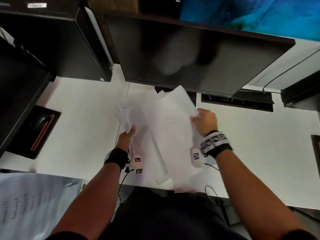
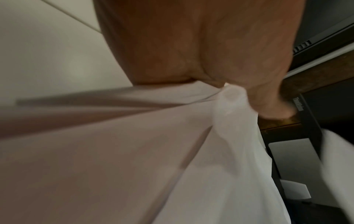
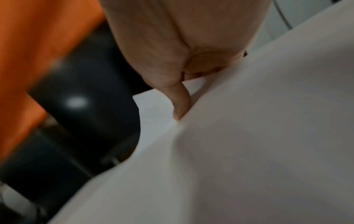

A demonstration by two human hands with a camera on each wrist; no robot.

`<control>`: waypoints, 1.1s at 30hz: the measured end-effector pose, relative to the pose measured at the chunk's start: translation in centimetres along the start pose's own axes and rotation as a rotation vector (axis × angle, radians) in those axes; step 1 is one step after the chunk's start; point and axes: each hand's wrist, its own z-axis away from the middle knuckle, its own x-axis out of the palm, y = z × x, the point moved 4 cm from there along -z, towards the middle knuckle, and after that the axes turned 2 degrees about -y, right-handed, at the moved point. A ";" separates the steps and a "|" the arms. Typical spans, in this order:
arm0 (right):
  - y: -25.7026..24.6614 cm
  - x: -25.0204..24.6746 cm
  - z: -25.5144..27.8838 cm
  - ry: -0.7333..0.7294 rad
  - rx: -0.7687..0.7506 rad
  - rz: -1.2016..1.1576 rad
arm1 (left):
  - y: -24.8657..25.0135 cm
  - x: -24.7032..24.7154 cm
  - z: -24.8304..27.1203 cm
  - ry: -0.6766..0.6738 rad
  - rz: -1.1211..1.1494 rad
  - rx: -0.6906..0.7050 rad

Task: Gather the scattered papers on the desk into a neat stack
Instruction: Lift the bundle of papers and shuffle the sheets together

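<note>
Several white papers (image 1: 161,129) are bunched loosely above the white desk (image 1: 83,122), fanned out and uneven. My left hand (image 1: 127,135) grips their left edge, thumb on top; in the left wrist view the papers (image 2: 134,151) crumple where the left hand (image 2: 239,97) pinches them. My right hand (image 1: 205,121) grips the right edge of the top sheet. In the right wrist view the right hand (image 3: 182,106) pinches the papers (image 3: 249,151) with a curled finger. The lower ends of the sheets hang past the desk's front edge.
A large dark monitor (image 1: 190,54) stands just behind the papers. A black computer tower (image 1: 57,45) is at the back left. A black mouse pad with a mouse (image 1: 39,129) lies at the left. A printed sheet (image 1: 31,201) lies at the lower left. A cable slot (image 1: 237,101) is at the right.
</note>
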 end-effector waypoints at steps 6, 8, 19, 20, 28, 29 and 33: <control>0.3 10.0 -0.4 -0.196 0.119 0.000 | 0.1 0.6 0.6 0.014 -0.147 0.046; 0.3 11.2 -0.1 -0.262 0.108 0.000 | -0.1 1.0 0.6 0.038 -0.165 0.055; 9.7 4.2 -0.3 0.064 0.456 -0.006 | 1.1 -0.4 3.8 0.055 -0.047 0.247; 11.0 3.8 0.4 0.077 0.579 -0.013 | 1.0 -0.7 3.8 0.063 -0.040 0.250; 13.6 7.8 5.9 -0.077 0.822 0.040 | -0.6 -1.3 3.4 0.105 -0.054 0.247; 13.7 8.1 6.2 -0.092 0.810 0.066 | -0.8 -1.3 3.2 0.105 -0.056 0.247; 14.2 7.6 6.5 -0.127 0.692 0.105 | -1.1 -1.2 2.9 0.117 -0.054 0.245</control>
